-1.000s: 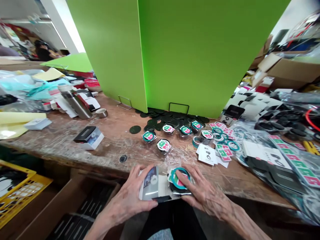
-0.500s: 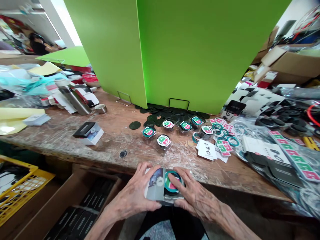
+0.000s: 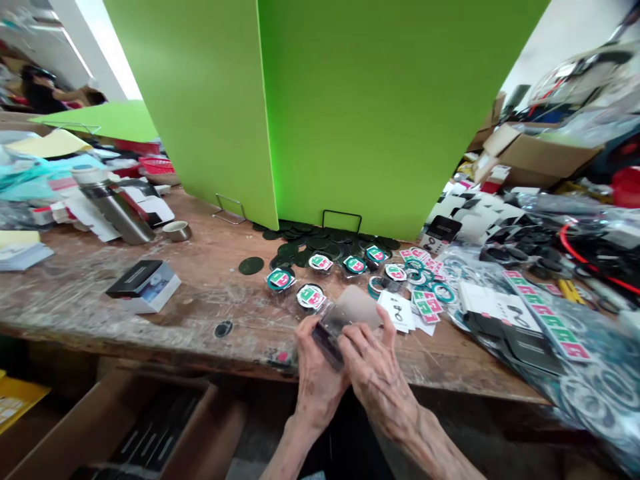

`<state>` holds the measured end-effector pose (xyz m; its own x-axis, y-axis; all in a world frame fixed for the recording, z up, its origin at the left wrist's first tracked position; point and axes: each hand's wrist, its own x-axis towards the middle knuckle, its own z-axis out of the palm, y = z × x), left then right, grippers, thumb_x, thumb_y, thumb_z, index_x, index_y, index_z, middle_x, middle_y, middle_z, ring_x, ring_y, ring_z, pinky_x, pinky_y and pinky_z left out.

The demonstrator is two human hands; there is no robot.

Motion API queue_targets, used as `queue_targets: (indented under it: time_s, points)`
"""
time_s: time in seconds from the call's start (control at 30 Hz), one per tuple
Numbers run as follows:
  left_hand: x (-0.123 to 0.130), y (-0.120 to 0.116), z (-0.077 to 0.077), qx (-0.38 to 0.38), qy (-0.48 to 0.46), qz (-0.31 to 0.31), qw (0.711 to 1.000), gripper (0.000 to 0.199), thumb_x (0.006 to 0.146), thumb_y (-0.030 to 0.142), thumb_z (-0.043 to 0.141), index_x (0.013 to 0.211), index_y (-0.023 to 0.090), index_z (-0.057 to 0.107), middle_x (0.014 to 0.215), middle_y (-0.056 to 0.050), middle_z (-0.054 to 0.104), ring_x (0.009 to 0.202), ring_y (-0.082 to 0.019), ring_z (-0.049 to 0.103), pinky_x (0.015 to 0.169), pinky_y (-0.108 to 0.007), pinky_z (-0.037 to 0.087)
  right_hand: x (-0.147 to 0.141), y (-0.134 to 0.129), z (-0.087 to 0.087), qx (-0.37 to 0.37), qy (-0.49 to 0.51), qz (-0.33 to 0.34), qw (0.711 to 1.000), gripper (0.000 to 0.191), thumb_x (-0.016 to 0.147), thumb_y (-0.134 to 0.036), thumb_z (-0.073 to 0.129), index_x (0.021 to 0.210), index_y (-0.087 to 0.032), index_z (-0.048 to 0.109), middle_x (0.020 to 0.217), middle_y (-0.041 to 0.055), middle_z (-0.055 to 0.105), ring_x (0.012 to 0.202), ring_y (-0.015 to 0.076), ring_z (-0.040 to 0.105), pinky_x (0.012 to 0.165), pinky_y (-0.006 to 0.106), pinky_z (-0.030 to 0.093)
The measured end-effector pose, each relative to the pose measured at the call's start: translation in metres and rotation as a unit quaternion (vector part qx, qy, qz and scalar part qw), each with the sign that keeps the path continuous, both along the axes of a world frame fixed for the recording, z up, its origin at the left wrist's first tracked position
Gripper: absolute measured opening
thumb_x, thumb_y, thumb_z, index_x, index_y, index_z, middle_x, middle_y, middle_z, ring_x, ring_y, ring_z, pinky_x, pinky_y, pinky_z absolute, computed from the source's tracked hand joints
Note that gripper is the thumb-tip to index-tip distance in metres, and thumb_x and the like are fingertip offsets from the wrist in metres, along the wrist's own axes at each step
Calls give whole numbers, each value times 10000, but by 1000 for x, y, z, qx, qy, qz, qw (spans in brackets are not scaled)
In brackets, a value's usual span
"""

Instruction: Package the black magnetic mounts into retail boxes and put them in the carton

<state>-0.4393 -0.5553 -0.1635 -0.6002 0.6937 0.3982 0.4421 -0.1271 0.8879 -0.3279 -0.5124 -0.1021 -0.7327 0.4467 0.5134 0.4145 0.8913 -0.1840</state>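
Over the table's front edge, my left hand (image 3: 317, 373) is wrapped round a small box (image 3: 327, 340) with a dark side and a pale raised flap. My right hand (image 3: 373, 367) has its fingers pressed on the same box from the right. The box is tilted and partly hidden by the fingers. Just beyond lie several wrapped discs with green and pink stickers, among them a white-ringed one (image 3: 311, 297). A closed black-and-white box (image 3: 145, 287) stands on the left of the table. White printed cards (image 3: 396, 311) lie to the right of my hands.
A green panel (image 3: 345, 120) stands at the back, with black discs (image 3: 300, 247) at its foot. A steel flask (image 3: 117, 210) and a metal cup (image 3: 177, 231) are at the left. Plastic bags and rings (image 3: 600, 400) heap at the right. An open carton (image 3: 95, 413) is below.
My hands have moved up with the box and closer together. The box has turned, a pale flap now stands up, and its teal-ringed disc is out of sight. The view has shifted right.
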Motion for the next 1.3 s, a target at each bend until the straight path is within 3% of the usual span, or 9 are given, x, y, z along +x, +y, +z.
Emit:
queue_targets:
  time_s: [0.17, 0.33, 0.4, 0.47, 0.6, 0.7, 0.83, 1.03, 1.3]
  points:
    - [-28, -2, -6, -106, -88, -173, 975, 769, 722, 347, 733, 1346, 234, 298, 1243, -107, 510, 1046, -234, 577, 919, -415, 477, 4, 7, -7, 48, 19, 75, 996, 277, 876, -52, 397, 1071, -143, 572, 1050, 87, 638, 1085, 209, 563, 1132, 472, 332]
    - [-18, -5, -2, -154, -41, -134, 978, 765, 714, 381, 737, 1374, 245, 376, 1297, -112, 486, 1217, -308, 470, 992, -480, 422, 40, 27, -8, 18, 121, -3, 993, 448, 875, -53, 365, 1290, -203, 446, 1205, 118, 572, 1192, 220, 509, 969, 411, 494]
    - [-11, -10, 6, -139, -32, -112, 983, 861, 668, 366, 776, 1398, 244, 337, 1319, -116, 463, 1213, -305, 470, 978, -459, 435, 61, 59, -23, -1, 113, -94, 989, 421, 902, -104, 339, 1288, -219, 459, 1174, 113, 587, 1136, 228, 546, 963, 449, 477]
    - [-22, -14, 19, -114, -9, -64, 991, 820, 689, 385, 759, 1384, 241, 347, 1296, -112, 470, 1145, -272, 509, 944, -420, 455, 77, 99, -51, -7, 20, -110, 994, 417, 918, -187, 325, 1307, -181, 473, 1269, 139, 559, 1231, 278, 485, 1014, 507, 419]
    - [-108, -3, 50, -110, 63, 83, 988, 421, 886, 438, 505, 1234, 201, 497, 1137, -87, 570, 898, -179, 583, 824, -322, 484, 93, 162, -111, -7, -36, -149, 988, 431, 892, -325, 377, 1221, -117, 561, 1276, 178, 564, 1203, 323, 502, 986, 501, 429]
    - [-192, 31, 55, -198, 128, 138, 962, 345, 906, 364, 454, 1164, 163, 563, 1098, -101, 609, 933, -197, 594, 863, -338, 471, 98, 177, -126, -18, -62, -159, 985, 418, 826, -372, 473, 1162, -162, 605, 1189, 151, 606, 1084, 306, 570, 906, 461, 473]
    - [-260, 81, 37, -292, 184, 129, 930, 334, 773, 286, 662, 1070, 139, 617, 1145, -132, 599, 1124, -291, 514, 982, -479, 380, 97, 175, -115, -24, -32, -170, 985, 400, 757, -408, 569, 1092, -195, 621, 981, 109, 619, 872, 262, 608, 759, 396, 508]
    - [-281, 99, 21, -349, 257, 40, 900, 296, 825, 366, 646, 1033, 155, 626, 1106, -78, 622, 1110, -240, 531, 999, -464, 367, 88, 165, -96, -72, 77, -153, 983, 223, 896, -358, 382, 928, -220, 555, 825, 71, 615, 748, 222, 607, 666, 346, 490]
    - [-271, 75, 65, -293, 199, 108, 929, 224, 917, 249, 410, 876, 122, 590, 791, -31, 605, 843, -195, 572, 829, -349, 426, 102, 140, -43, -127, 101, -172, 972, 205, 926, -371, 405, 892, -212, 530, 831, 54, 612, 772, 189, 591, 705, 305, 467]
